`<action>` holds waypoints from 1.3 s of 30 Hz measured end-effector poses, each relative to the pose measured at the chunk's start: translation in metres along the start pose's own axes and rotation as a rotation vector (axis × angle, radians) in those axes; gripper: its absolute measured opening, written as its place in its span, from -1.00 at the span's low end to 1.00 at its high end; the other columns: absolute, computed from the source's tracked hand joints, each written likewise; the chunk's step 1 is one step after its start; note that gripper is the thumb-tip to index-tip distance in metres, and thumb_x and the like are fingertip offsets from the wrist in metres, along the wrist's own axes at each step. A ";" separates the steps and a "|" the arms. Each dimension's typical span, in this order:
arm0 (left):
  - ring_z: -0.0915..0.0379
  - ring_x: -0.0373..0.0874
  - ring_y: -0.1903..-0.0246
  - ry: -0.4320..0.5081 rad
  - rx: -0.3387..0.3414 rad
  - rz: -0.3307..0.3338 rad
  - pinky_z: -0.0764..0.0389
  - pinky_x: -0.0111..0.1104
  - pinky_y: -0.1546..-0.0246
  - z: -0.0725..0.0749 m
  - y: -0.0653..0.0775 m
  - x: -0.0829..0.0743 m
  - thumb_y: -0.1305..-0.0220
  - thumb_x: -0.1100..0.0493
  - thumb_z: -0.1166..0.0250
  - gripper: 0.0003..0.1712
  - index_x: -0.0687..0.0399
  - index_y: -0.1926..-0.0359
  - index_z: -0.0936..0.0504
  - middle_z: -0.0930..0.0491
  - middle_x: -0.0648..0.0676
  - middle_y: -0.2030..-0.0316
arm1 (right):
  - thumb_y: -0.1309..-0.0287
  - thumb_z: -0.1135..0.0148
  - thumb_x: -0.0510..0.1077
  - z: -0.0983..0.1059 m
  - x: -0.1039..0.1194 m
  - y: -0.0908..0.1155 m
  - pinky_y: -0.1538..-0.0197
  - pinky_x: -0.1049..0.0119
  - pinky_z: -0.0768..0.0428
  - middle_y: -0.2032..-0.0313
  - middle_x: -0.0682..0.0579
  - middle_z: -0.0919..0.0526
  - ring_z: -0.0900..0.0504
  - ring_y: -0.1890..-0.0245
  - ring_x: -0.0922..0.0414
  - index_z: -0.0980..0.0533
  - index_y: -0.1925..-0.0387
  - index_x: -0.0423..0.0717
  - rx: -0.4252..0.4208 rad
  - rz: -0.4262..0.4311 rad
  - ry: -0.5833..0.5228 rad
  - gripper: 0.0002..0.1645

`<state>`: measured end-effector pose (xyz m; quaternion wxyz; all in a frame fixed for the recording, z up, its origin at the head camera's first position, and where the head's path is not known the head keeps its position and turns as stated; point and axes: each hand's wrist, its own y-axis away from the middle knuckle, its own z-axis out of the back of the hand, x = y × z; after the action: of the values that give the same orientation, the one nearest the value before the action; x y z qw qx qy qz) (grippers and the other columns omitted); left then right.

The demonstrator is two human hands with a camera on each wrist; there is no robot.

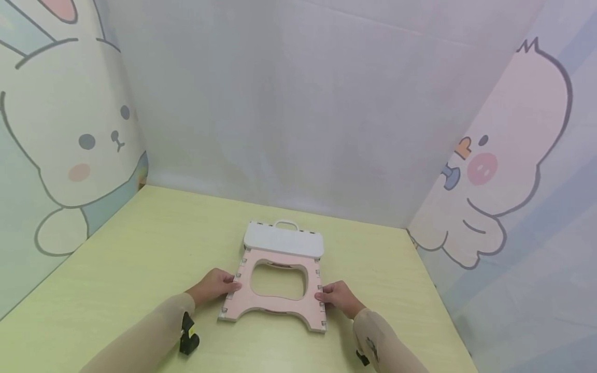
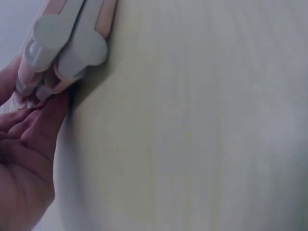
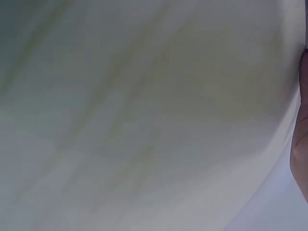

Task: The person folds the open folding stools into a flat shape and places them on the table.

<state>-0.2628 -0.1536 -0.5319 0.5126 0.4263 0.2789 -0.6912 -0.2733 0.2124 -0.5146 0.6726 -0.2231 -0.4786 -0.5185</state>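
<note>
A folding step stool (image 1: 275, 305), folded flat, lies in front of me with pink leg panels, a white top and a white carrying loop at its far end. My left hand (image 1: 215, 286) grips its left edge, thumb over the pink panel and fingers beneath. In the left wrist view, that hand (image 2: 29, 159) pinches the stool's side (image 2: 53, 48) near its grey hinges. On the opposite edge, my right hand (image 1: 342, 298) holds the stool with the thumb on top. The right wrist view shows only a sliver of that hand (image 3: 301, 139), its grip out of frame.
The stool is over a pale yellow table (image 1: 177, 233). A plain light curtain (image 1: 280, 103) hangs behind it. Cloth walls with a cartoon rabbit (image 1: 70, 129) and a cartoon chick (image 1: 508, 140) stand at the left and right sides. Dark straps show on both sleeves.
</note>
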 end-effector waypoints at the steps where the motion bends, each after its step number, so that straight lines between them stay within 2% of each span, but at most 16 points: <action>1: -0.22 -0.26 0.63 -0.012 -0.001 0.003 -0.25 -0.44 0.58 0.000 0.000 -0.002 -0.25 0.19 -0.28 -0.73 0.24 0.55 -0.59 -0.36 -0.12 0.70 | -0.17 -0.30 -0.18 0.000 0.000 0.000 0.32 0.25 -0.62 0.43 -0.15 -0.71 -0.63 0.47 0.19 -0.61 0.27 -0.48 0.003 0.000 0.005 -0.67; 11: -0.11 -0.25 0.67 -0.129 0.008 0.082 -0.14 -0.43 0.59 0.003 0.001 -0.011 -0.23 0.17 -0.31 -0.62 0.11 0.68 -0.43 -0.19 -0.12 0.76 | -0.15 -0.32 -0.16 0.000 0.005 0.000 0.38 0.29 -0.59 0.50 -0.08 -0.70 -0.60 0.52 0.21 -0.64 0.38 -0.41 0.012 -0.029 0.102 -0.71; 17: -0.13 -0.25 0.67 -0.147 0.022 0.109 -0.17 -0.42 0.58 0.003 0.003 -0.016 -0.21 0.16 -0.33 -0.63 0.11 0.68 -0.45 -0.23 -0.11 0.76 | -0.14 -0.33 -0.16 0.000 0.006 -0.001 0.41 0.30 -0.57 0.54 -0.04 -0.68 -0.56 0.57 0.21 -0.65 0.43 -0.35 0.006 -0.063 0.155 -0.74; 27: -0.19 -0.24 0.67 -0.229 0.013 0.154 -0.22 -0.44 0.58 -0.001 0.009 -0.024 -0.18 0.15 -0.36 -0.64 0.13 0.68 -0.49 -0.33 -0.08 0.76 | -0.11 -0.35 -0.20 0.000 0.009 0.005 0.43 0.25 -0.61 0.59 -0.08 -0.67 -0.61 0.61 0.17 -0.61 0.51 -0.38 0.010 -0.050 0.169 -0.73; 32: -0.22 -0.24 0.68 -0.228 0.032 0.145 -0.26 -0.44 0.59 -0.002 0.009 -0.026 -0.18 0.17 -0.35 -0.64 0.15 0.69 -0.50 -0.37 -0.07 0.76 | -0.10 -0.36 -0.18 -0.001 0.015 0.008 0.48 0.32 -0.57 0.66 0.02 -0.62 -0.53 0.64 0.23 -0.61 0.57 -0.31 0.000 -0.064 0.284 -0.73; 37: -0.23 -0.24 0.67 -0.252 0.048 0.132 -0.27 -0.44 0.59 0.000 0.007 -0.026 -0.20 0.16 -0.34 -0.64 0.14 0.68 -0.50 -0.37 -0.07 0.76 | -0.11 -0.36 -0.13 -0.003 0.025 0.009 0.57 0.41 -0.35 0.75 0.13 -0.47 -0.33 0.69 0.26 -0.54 0.68 -0.21 -0.004 -0.027 0.450 -0.65; 39: -0.23 -0.24 0.67 -0.277 0.057 0.121 -0.28 -0.45 0.59 0.001 0.007 -0.027 -0.21 0.16 -0.33 -0.64 0.13 0.68 -0.50 -0.37 -0.07 0.75 | -0.12 -0.35 -0.11 -0.003 0.029 0.010 0.57 0.41 -0.30 0.74 0.13 -0.47 -0.30 0.69 0.25 -0.54 0.68 -0.20 0.007 -0.018 0.484 -0.65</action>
<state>-0.2533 -0.1439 -0.5077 0.5745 0.3571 0.1595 -0.7191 -0.2631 0.1995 -0.4883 0.7639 -0.0857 -0.3070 -0.5611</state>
